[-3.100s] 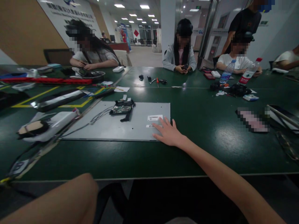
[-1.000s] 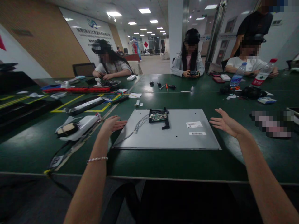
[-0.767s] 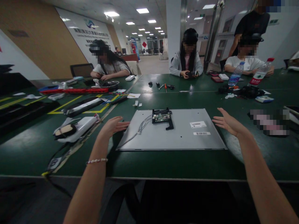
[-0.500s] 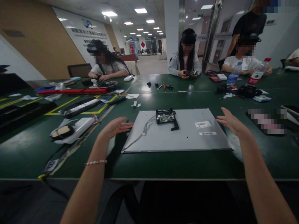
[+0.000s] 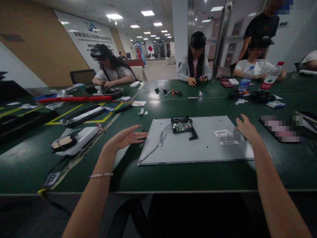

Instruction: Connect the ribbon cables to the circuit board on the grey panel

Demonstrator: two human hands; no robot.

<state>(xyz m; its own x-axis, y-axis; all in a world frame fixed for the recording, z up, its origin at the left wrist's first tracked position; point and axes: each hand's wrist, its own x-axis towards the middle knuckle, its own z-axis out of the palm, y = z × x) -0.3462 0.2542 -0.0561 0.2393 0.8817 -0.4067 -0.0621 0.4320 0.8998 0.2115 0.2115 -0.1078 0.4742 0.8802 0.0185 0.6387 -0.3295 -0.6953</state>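
A flat grey metal panel [image 5: 178, 150], like the back of a display, lies on the green table in front of me. On it sits a small circuit board [image 5: 182, 126] in a black bracket [image 5: 193, 135], with thin grey cables [image 5: 158, 145] running to the front left corner. My left hand [image 5: 128, 137] is beside the panel's left edge, fingers stretched out, holding nothing. At the right edge is my right hand [image 5: 247, 129], fingers apart and thumb raised; it overlaps the edge, and I cannot tell if it touches. Two labels [image 5: 223, 133] lie near that side.
A phone-like device [image 5: 281, 129] lies at right. Further back stand two bottles [image 5: 246, 79], and small tools including an orange-handled screwdriver [image 5: 173, 94]. A white device [image 5: 76, 140] and a black pouch [image 5: 84, 115] lie at left. Co-workers [image 5: 196, 62] sit across the table.
The panel with its board has shifted to the right on the table. My left hand has moved a little right with it. My right hand now overlaps the panel's right edge, fingers more bent.
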